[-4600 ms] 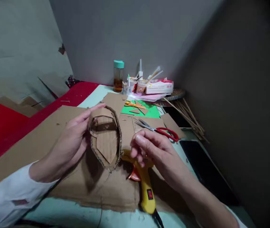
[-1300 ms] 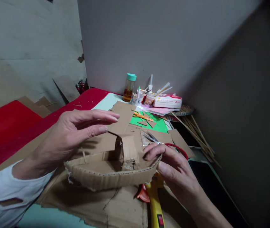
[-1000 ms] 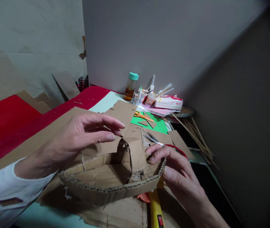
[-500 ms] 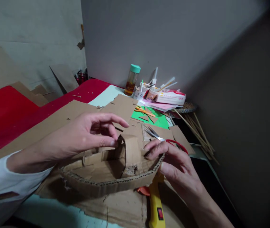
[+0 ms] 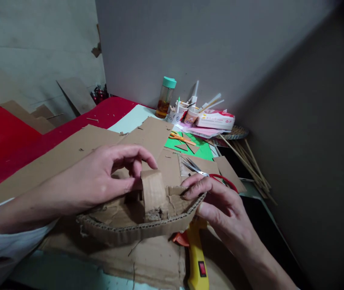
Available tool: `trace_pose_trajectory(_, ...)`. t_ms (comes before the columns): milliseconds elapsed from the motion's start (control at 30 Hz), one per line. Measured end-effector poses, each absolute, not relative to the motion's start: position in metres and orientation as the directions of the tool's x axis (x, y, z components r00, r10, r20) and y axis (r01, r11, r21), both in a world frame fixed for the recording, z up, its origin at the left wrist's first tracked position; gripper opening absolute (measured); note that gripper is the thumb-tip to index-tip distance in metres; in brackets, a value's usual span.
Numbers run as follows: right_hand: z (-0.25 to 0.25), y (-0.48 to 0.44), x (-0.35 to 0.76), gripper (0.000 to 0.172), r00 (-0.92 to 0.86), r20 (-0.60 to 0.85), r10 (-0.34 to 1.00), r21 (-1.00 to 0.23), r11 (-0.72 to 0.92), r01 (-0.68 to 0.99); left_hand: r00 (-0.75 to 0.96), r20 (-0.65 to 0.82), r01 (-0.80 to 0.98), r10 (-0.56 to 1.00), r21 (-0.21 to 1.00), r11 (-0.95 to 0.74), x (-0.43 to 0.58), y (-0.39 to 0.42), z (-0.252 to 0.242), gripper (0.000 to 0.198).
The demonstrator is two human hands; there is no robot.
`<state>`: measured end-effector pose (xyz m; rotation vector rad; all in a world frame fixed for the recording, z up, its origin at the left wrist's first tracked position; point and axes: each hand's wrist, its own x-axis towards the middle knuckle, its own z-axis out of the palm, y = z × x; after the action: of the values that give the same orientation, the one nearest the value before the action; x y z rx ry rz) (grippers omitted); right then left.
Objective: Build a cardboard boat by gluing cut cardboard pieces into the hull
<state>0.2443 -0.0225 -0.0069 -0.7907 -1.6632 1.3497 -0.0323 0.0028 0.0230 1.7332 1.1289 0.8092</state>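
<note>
A small boat-shaped cardboard tray (image 5: pixel 129 237) with a pointed right end is tilted up in front of me. An arched cardboard strip (image 5: pixel 154 191) stands inside it. My left hand (image 5: pixel 108 171) pinches this arch, index finger on its top and thumb at its left side; the thumb tip is partly hidden. My right hand (image 5: pixel 220 201) grips the tray's right end, fingers inside the wall and thumb outside. A yellow hot glue gun (image 5: pixel 197 257) with an orange trigger lies below the tray. Red-handled scissors (image 5: pixel 224 181) rest just beyond my right hand.
Flat cardboard sheets (image 5: pixel 150 131) cover much of the table. Farther back are orange scissors (image 5: pixel 181 138) on green paper (image 5: pixel 204 150), a bottle with a teal lid (image 5: pixel 166 96), cups of tools (image 5: pixel 191 116) and a tissue pack (image 5: pixel 216 119). Wooden sticks (image 5: pixel 255 167) lie at the right.
My left hand has closed on the arched strip, its index finger coming down onto the top. The arch has shifted left inside the tray. My right hand keeps its hold.
</note>
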Motion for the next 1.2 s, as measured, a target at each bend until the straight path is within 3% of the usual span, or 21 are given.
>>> trace_pose_trajectory(233,-0.009,-0.022,0.242,0.012,-0.451,0.194,0.871,-0.978,0.205,-0.025,0.392,-0.031,0.342,0.919,0.933,-0.114,-0.033,0.003,0.022,0.019)
trace_pose_trajectory(433,-0.011,-0.021,0.246,0.013,-0.448,0.156,0.88,-0.987,0.157,-0.034,0.398,-0.018,0.336,0.917,0.933,-0.127,-0.032,0.006,0.02,0.022)
trace_pose_trajectory(767,-0.011,-0.018,0.248,0.017,-0.443,0.134,0.886,-0.991,0.132,-0.036,0.375,-0.09,0.14,0.923,0.989,0.039,-0.029,0.006,0.029,0.028)
trace_pose_trajectory(967,-0.008,-0.018,0.245,0.016,-0.321,0.265,0.909,-0.959,0.282,0.006,0.108,-0.169,-0.068,0.98,0.982,0.177,-0.022,0.0,0.043,0.041)
trace_pose_trajectory(1067,-0.003,-0.019,0.242,0.013,-0.25,0.338,0.907,-0.919,0.376,0.121,0.207,-0.198,-0.019,0.958,0.978,0.207,-0.023,0.001,0.035,0.056)
trace_pose_trajectory(1200,0.003,-0.023,0.238,0.008,-0.209,0.436,0.875,-0.852,0.476,0.217,0.288,-0.15,0.098,0.946,0.987,0.127,-0.025,0.002,0.025,0.052)
